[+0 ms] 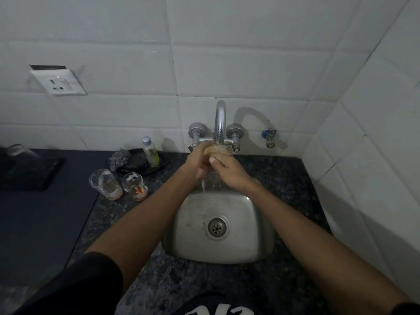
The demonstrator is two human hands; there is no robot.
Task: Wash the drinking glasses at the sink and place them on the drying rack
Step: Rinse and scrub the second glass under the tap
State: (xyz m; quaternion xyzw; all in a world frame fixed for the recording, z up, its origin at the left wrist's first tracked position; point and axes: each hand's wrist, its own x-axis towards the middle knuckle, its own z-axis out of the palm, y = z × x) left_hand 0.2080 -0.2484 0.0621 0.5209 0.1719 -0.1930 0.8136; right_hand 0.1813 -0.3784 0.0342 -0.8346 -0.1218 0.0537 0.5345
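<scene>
I am holding one drinking glass (219, 152) right under the spout of the tap (220, 123), above the back edge of the sink (256, 242). My left hand (200, 159) is gripping the glass from the left side of the tap, with the fingers curled around it, and my right hand (229, 170) is gripping it from the right, with the fingertips (213, 160) lying over its wall. Water (203, 184) is running from the tap over the glass and my hands and is falling down into the sink. How the glass is turned I cannot tell, because my hands are covering most of it. Two more glasses are standing upright on the dark counter (284, 176), to the left of the sink: a taller glass (105, 184) and, just beside it on the sink's side, a shorter glass (134, 186), both with some orange rest at the bottom. Behind them, to the left of the tap, a small bottle (150, 152) and a steel scrubber (118, 159) are lying on a dark dish (145, 169).
</scene>
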